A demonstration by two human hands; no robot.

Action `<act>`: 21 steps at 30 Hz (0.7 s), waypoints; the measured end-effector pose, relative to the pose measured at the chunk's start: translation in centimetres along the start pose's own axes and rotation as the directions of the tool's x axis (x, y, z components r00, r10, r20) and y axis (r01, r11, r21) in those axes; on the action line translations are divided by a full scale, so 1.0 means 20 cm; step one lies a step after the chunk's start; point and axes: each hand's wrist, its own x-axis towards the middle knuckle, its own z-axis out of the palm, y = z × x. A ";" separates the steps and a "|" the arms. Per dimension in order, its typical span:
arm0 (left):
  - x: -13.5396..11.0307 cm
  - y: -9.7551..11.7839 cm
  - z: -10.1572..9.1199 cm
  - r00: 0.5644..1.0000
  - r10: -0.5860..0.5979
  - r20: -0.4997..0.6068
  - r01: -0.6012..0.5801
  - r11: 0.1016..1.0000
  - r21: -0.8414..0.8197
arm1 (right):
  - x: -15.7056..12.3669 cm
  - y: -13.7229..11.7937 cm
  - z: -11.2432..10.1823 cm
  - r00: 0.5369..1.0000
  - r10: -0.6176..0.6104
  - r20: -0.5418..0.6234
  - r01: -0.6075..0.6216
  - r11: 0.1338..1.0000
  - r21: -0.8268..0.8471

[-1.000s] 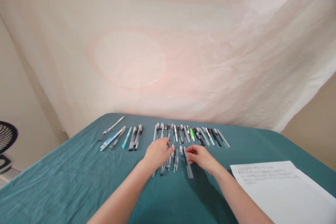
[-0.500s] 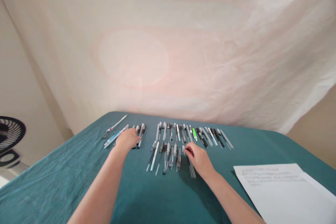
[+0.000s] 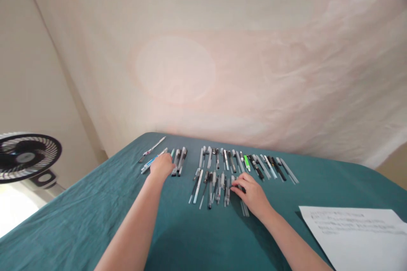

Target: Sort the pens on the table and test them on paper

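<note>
My left hand (image 3: 162, 167) lies over the left end of the pens, fingers curled down between the blue-and-white pens (image 3: 149, 165) and a group of dark-capped pens (image 3: 179, 163). What its fingers hold, if anything, is hidden behind the hand. At the right end of the front row of pens (image 3: 210, 190), my right hand (image 3: 252, 194) has thumb and forefinger tips close together on a clear pen (image 3: 233, 178). Two pale, thin sticks (image 3: 244, 208) stick out from under that hand.
Behind lies a longer row of pens (image 3: 229, 161) with a bright green highlighter (image 3: 247, 163). Apart on the left is a white pen (image 3: 154, 146). Handwritten paper (image 3: 356, 237) rests at right on the green cloth (image 3: 187, 241). A black fan (image 3: 30, 156) stands beyond the left edge.
The view has swung left, so everything sits further right and more of the fan shows. My left hand has shifted left off the dark-capped pens. My right hand has moved slightly left along the front row.
</note>
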 end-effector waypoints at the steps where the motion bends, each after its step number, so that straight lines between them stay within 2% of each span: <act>1: -0.01 0.01 0.00 1.000 0.003 -0.004 -0.003 1.000 0.005 | 0.00 0.00 0.00 1.000 0.011 0.003 -0.011 1.000 0.009; 5: -0.01 0.04 0.03 1.000 0.008 -0.012 -0.008 1.000 0.028 | 0.00 -0.02 -0.02 0.998 0.069 0.005 -0.069 0.997 0.024; 8: -0.01 0.05 0.04 1.000 0.005 -0.024 -0.004 0.999 0.034 | 0.00 0.00 -0.05 0.980 0.197 0.030 -0.196 0.980 -0.011; 11: -0.02 0.05 0.03 0.998 -0.011 -0.058 0.013 0.999 0.034 | 0.00 0.03 -0.07 0.948 0.298 0.111 -0.297 0.955 -0.027; 15: -0.03 0.02 0.03 0.995 -0.032 -0.097 0.035 0.999 0.032 | -0.02 0.05 -0.07 0.926 0.314 0.211 -0.323 0.946 0.010; 21: -0.01 -0.01 0.05 0.998 -0.044 -0.043 0.045 0.999 0.015 | -0.03 0.01 -0.08 0.927 0.289 0.241 -0.302 0.953 0.020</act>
